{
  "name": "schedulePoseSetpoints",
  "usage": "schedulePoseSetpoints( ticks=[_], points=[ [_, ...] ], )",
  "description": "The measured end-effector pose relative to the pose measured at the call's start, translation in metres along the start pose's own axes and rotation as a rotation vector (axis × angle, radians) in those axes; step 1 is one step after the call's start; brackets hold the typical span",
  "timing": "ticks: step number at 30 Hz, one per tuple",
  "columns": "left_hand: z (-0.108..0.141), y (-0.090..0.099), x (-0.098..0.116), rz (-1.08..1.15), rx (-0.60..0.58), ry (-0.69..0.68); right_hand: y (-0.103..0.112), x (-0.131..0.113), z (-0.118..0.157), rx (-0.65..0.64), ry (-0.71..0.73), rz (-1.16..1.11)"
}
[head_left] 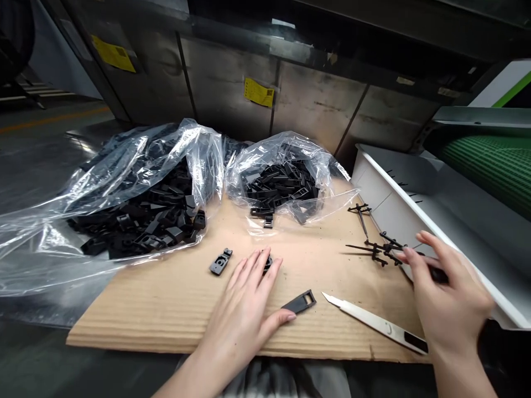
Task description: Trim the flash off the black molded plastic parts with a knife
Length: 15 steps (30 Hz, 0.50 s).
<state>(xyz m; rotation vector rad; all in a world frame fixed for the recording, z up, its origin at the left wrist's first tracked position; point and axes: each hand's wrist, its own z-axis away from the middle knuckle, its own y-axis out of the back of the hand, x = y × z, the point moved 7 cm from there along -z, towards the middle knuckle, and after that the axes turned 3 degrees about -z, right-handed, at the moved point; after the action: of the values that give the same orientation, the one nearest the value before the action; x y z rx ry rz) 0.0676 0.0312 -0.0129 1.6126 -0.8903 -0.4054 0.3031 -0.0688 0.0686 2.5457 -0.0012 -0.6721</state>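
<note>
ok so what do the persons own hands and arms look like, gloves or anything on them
The left hand and right hand are bare, with no gloves, rings or watch in view. The fingers are slim, and the nails look smooth and rounded. The left forearm and right forearm are bare as far as the view reaches, with no sleeve showing.

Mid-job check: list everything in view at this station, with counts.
Plastic bags: 2, clear, far edge of cardboard, holding many black moulded parts.
Loose moulded parts: 3, black, on cardboard.
Spiked runners: 2 clusters, black, cardboard's right side.
Utility knife: 1, white, on cardboard.
Cardboard sheet: 1, tan, under these.
Tray: 1, white, right of cardboard.
Conveyor belt: 1, green, far right.
Labels: 2, yellow, on steel panels.
Left hand: 1, bare, on a moulded part.
Right hand: 1, bare, holding a black piece by the tray.
</note>
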Motion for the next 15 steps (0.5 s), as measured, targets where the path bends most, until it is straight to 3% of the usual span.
schedulePoseSetpoints(
  ticks=[2, 3, 4, 6, 8, 12, 13, 15],
  points=[
    [0.001, -0.001, 0.0, 0.011, 0.005, -0.006, 0.011, -0.016, 0.014, 0.049, 0.036, 0.053],
    [0.001, -0.002, 0.0, 0.021, -0.001, -0.008, 0.01, -0.026, 0.023, 0.006, 0.058, 0.06],
    [0.002, -0.002, 0.0, 0.034, -0.008, -0.008, 0.001, -0.037, 0.034, -0.115, 0.098, 0.058],
    [0.003, -0.001, 0.002, 0.075, -0.007, -0.013, -0.032, -0.056, 0.06, -0.499, 0.151, -0.036],
    [0.006, 0.007, 0.003, 0.158, 0.051, -0.02, -0.058, -0.067, 0.079, -0.7, 0.154, -0.061],
    [0.016, 0.04, -0.016, 0.32, 0.337, 0.065, -0.096, -0.087, 0.083, -0.811, 0.139, -0.056],
    [0.018, 0.045, -0.025, 0.313, 0.371, 0.121, -0.102, -0.095, 0.082, -0.832, 0.142, -0.072],
    [0.019, 0.044, -0.042, 0.252, 0.326, 0.22, -0.109, -0.107, 0.078, -0.867, 0.156, -0.112]
  ],
)
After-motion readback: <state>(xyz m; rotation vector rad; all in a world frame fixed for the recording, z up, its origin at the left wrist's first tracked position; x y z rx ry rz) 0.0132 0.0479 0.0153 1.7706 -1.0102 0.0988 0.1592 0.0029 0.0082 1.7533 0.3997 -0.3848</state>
